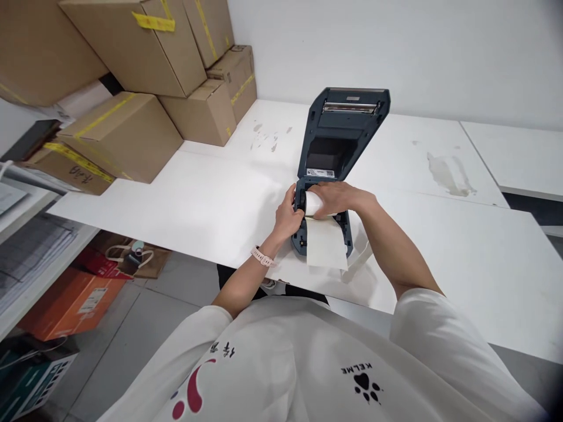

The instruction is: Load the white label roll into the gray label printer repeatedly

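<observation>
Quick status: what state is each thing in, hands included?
Printer: open, lid raised.
Paper roll: inside printer, partly covered.
Paper strip: extends past printer's near edge.
Left hand: against printer's left edge.
Right hand: gripping paper roll.
Cardboard boxes: stacked, taped.
Wristband: worn.
Table: stained.

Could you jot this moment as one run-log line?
left hand: at printer's left side | right hand: holding white roll inside | lid: open | paper strip: past front edge

Left hand (288,219) part-curled; right hand (336,198) just beside it, back upward; left forearm (243,284), right forearm (393,240) slant outward behind hands.
</observation>
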A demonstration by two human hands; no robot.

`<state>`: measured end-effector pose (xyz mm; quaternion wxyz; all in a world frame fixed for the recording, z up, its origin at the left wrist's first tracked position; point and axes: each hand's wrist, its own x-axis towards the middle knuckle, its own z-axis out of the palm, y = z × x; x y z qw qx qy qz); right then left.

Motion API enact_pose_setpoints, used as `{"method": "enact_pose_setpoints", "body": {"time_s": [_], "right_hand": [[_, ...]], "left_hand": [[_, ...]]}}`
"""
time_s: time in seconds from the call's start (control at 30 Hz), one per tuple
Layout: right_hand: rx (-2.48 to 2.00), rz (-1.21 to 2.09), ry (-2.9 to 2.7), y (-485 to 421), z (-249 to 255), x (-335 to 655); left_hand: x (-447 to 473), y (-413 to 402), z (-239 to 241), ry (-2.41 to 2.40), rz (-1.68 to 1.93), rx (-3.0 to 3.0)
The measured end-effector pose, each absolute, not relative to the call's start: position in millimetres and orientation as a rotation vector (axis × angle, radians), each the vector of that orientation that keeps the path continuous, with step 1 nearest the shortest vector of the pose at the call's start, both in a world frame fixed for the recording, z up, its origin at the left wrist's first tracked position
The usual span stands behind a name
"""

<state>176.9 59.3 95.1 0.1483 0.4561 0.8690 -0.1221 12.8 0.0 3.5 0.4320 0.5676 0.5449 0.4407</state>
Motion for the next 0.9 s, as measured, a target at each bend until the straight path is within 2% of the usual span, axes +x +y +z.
{"method": "enact_pose_setpoints", "body": {"time_s": [0.13,0.27,0.47,0.67,0.9], "right_hand": [[1.376,-0.322,2.663,39.4,85.4,191.5],[1.447,-0.256,2.985,-19.0,77.5,206.0],[1.624,0.003,3.030,-91.4,30.0,187.2],[1.687,0.158,3.046,-97.8,8.3,177.9],[1.753,0.085,2.999,-98.6,12.8,175.3]], "left_hand": [[12.0,0.1,2.9,1.345,1.110,1.407],[12.4,-0.7,0.5,1.318,1.140,1.384],[17.1,-0.3,1.3,1.166,1.216,1.243],[18.2,-0.7,3.2,1.125,1.214,1.184],[17.3,1.2,5.0,1.104,1.219,1.183]]}}
